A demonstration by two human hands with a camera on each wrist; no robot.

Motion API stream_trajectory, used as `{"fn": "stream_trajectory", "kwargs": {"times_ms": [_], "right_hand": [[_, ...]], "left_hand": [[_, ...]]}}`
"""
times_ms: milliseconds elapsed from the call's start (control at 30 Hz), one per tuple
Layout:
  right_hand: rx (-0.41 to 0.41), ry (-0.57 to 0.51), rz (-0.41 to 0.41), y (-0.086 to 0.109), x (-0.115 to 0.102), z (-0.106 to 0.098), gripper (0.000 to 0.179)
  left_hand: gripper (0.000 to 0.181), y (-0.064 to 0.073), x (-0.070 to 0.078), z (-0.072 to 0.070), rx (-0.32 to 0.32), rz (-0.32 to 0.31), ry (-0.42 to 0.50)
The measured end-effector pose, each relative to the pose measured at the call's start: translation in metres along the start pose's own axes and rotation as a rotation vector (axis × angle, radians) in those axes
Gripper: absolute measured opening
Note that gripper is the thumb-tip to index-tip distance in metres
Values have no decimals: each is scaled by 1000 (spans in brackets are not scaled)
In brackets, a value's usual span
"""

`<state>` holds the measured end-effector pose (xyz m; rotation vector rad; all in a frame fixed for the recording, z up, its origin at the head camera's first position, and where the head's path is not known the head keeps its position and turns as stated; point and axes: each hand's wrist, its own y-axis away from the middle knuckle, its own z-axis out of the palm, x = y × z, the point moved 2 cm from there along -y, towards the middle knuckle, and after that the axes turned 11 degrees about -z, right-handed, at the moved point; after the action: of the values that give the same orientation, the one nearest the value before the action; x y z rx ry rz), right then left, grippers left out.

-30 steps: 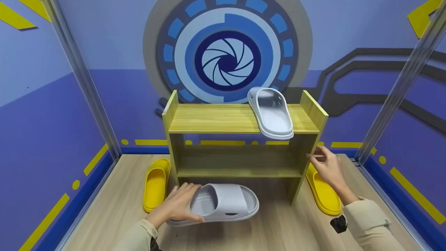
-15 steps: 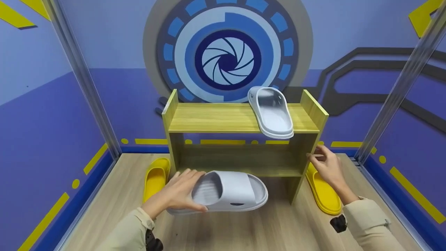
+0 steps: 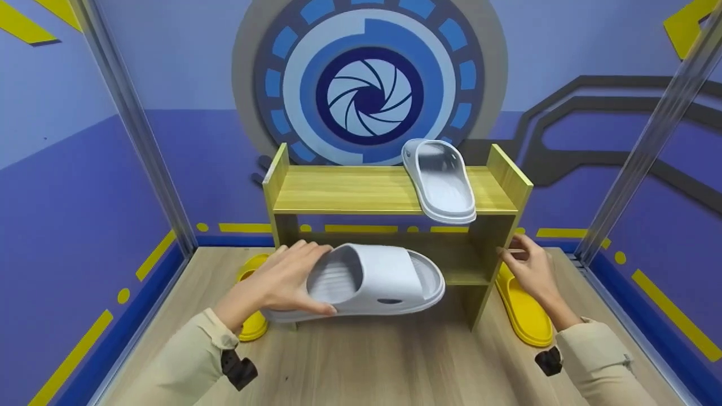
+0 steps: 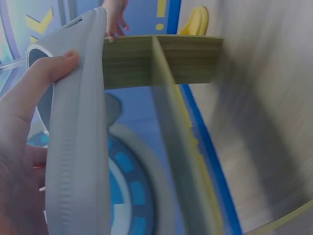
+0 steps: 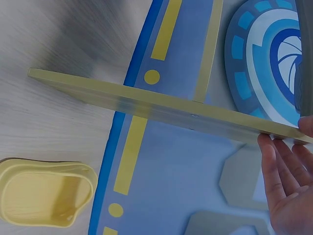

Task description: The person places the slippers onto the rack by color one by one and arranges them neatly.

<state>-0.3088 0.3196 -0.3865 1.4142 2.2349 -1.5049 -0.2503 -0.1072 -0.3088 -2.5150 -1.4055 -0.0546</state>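
Note:
My left hand (image 3: pixel 279 282) grips a light grey slipper (image 3: pixel 392 276) around its heel, thumb along the near side. The slipper is held off the floor in front of the wooden shoe rack (image 3: pixel 338 192), its toe pointing right. In the left wrist view the slipper's sole edge (image 4: pixel 80 147) runs upright past my thumb. My right hand (image 3: pixel 530 273) pinches the front edge of the rack's right side panel (image 5: pixel 161 103) between thumb and fingers. Another grey slipper (image 3: pixel 445 189) lies on the top shelf toward the right, heel end overhanging the front edge.
One yellow slipper (image 3: pixel 254 330) stands on the floor left of the rack, partly hidden by my left hand. Its yellow mate (image 3: pixel 524 316) stands to the right, below my right hand. Blue and purple wall panels (image 3: pixel 186 169) close in the back and sides.
My left hand has raised the grey slipper from low in front of the rack to the level of the lower shelf, slightly rightward. My right hand stays on the side panel.

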Motion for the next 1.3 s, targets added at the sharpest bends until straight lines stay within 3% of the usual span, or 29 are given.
{"fn": "stream_trajectory", "kwargs": {"times_ms": [300, 567, 967, 1300], "right_hand": [[5, -32, -2, 1, 1, 0, 35], [-9, 20, 14, 0, 0, -1, 35], [-2, 50, 25, 1, 0, 0, 35], [2, 53, 21, 0, 0, 0, 35]], "left_hand": [[91, -8, 1, -38, 3, -28, 16], [88, -14, -5, -59, 18, -67, 45], [88, -26, -12, -69, 54, -170, 53], [83, -39, -12, -70, 68, -332, 58]]}}
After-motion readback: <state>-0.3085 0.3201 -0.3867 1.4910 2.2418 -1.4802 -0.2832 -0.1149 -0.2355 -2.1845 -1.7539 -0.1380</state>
